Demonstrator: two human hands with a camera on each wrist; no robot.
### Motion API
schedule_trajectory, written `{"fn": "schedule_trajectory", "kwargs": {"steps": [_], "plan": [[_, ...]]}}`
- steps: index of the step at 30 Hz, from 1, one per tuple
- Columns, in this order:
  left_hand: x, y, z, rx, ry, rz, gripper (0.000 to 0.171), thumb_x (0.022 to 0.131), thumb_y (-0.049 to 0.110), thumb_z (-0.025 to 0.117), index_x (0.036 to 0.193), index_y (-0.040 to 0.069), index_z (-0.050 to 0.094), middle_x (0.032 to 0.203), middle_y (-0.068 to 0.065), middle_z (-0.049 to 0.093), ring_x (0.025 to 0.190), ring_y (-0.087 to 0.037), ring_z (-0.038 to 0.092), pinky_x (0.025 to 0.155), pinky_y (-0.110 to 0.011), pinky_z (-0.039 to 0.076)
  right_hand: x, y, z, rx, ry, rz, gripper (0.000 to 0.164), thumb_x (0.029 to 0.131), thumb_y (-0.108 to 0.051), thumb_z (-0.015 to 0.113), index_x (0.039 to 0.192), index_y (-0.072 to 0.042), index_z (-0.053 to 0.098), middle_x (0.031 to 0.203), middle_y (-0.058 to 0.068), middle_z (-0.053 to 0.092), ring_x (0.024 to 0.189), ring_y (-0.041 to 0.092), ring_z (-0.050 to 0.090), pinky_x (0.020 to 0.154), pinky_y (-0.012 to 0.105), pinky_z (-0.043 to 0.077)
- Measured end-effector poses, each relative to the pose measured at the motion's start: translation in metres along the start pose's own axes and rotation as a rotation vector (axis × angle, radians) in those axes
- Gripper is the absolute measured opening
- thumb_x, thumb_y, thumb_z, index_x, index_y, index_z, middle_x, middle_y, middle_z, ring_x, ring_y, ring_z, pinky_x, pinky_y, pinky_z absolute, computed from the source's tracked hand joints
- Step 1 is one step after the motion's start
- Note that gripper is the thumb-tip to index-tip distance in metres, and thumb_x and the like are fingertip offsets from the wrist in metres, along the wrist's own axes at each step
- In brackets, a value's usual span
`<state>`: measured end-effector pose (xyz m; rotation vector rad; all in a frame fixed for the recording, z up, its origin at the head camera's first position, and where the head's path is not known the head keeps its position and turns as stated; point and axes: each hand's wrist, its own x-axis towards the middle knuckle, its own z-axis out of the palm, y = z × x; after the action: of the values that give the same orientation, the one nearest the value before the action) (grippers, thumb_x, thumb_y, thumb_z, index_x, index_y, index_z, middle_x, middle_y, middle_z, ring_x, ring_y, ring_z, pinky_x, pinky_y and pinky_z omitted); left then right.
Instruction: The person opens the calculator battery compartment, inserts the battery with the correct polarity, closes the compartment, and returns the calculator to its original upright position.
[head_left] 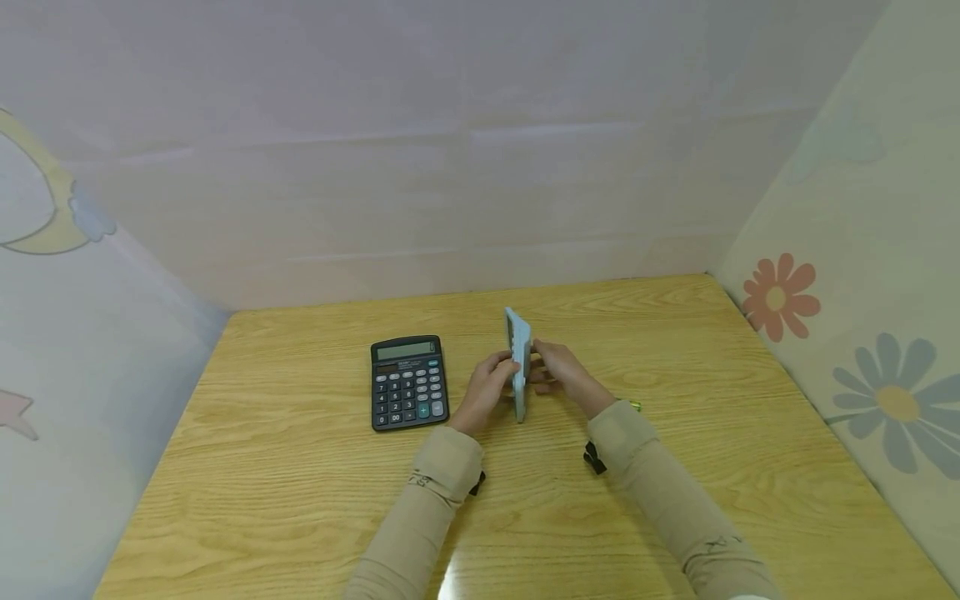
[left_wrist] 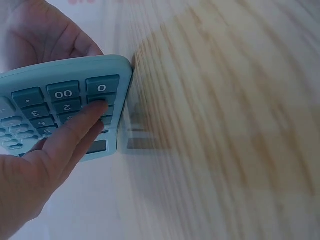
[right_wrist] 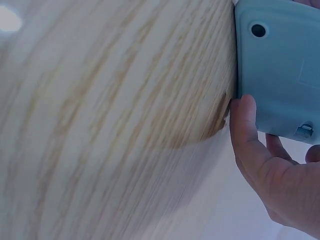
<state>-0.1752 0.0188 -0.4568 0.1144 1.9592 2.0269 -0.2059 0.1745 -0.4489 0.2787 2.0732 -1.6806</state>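
Note:
A light blue calculator (head_left: 520,367) stands on its long side edge on the table, keys facing left. My left hand (head_left: 489,390) lies along its keypad. The left wrist view shows the straight fingers (left_wrist: 75,130) touching keys near the 0 key. At the calculator's back is my right hand (head_left: 562,371). In the right wrist view, one right fingertip (right_wrist: 246,107) rests on the back's lower corner, and the other fingers bend around the end, partly hidden. To the left, a black calculator (head_left: 408,383) lies flat, face up.
The wooden table (head_left: 300,517) meets a pale back wall (head_left: 465,208) and side walls printed with flowers and a moon. Black strap ends (head_left: 594,458) hang by the wrists. A small green item (head_left: 635,406) shows beside the right sleeve.

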Motion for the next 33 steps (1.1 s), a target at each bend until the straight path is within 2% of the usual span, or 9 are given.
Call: {"fn": "schedule_trajectory", "kwargs": {"steps": [9,16,20,23,29,33], "plan": [[-0.001,0.003,0.002,-0.05,-0.019,0.005,0.047,0.092,0.024,0.047,0.135,0.005,0.041,0.12,-0.016,0.053,0.103,-0.026,0.054,0.082,-0.047,0.047,0.0,0.002,-0.003,-0.021,0.01,-0.011,0.052,0.101,-0.034,0.023,0.136,0.001,0.037,0.126,0.026,0.044,0.104,0.037,0.051,0.084,0.044,0.046],[-0.018,0.026,0.006,-0.044,-0.014,0.004,0.046,0.092,0.017,0.044,0.134,-0.001,0.04,0.119,-0.02,0.052,0.106,-0.034,0.052,0.083,-0.047,0.046,0.0,0.001,-0.006,-0.019,0.014,-0.017,0.051,0.1,-0.035,0.027,0.134,0.002,0.039,0.125,0.024,0.045,0.099,0.033,0.054,0.079,0.039,0.049],[-0.021,0.031,0.008,-0.06,-0.009,-0.004,0.046,0.092,0.016,0.044,0.134,-0.002,0.039,0.119,-0.021,0.052,0.108,-0.036,0.051,0.083,-0.047,0.046,-0.001,0.002,-0.008,-0.028,-0.002,-0.049,0.054,0.099,-0.039,0.029,0.132,0.003,0.041,0.119,0.024,0.049,0.089,0.027,0.056,0.074,0.037,0.05],[-0.017,0.027,0.009,-0.077,-0.008,-0.009,0.046,0.092,0.015,0.044,0.135,-0.002,0.038,0.119,-0.021,0.051,0.108,-0.036,0.051,0.083,-0.046,0.047,-0.002,0.0,-0.009,-0.027,0.012,-0.044,0.052,0.099,-0.037,0.03,0.132,0.003,0.041,0.12,0.024,0.049,0.09,0.028,0.056,0.075,0.039,0.05],[0.0,0.006,0.009,-0.1,-0.002,-0.011,0.047,0.091,0.018,0.047,0.134,0.002,0.04,0.12,-0.02,0.052,0.107,-0.032,0.053,0.082,-0.047,0.047,-0.005,-0.004,-0.009,-0.04,0.031,-0.02,0.052,0.1,-0.033,0.026,0.135,0.004,0.037,0.128,0.026,0.043,0.1,0.036,0.053,0.085,0.045,0.046],[0.003,0.002,0.01,-0.098,0.008,-0.004,0.046,0.091,0.02,0.047,0.134,0.005,0.043,0.119,-0.017,0.054,0.105,-0.028,0.054,0.082,-0.046,0.047,-0.004,-0.003,-0.01,-0.032,0.038,-0.009,0.051,0.1,-0.032,0.027,0.134,0.004,0.038,0.129,0.026,0.042,0.102,0.037,0.052,0.086,0.046,0.045]]}}
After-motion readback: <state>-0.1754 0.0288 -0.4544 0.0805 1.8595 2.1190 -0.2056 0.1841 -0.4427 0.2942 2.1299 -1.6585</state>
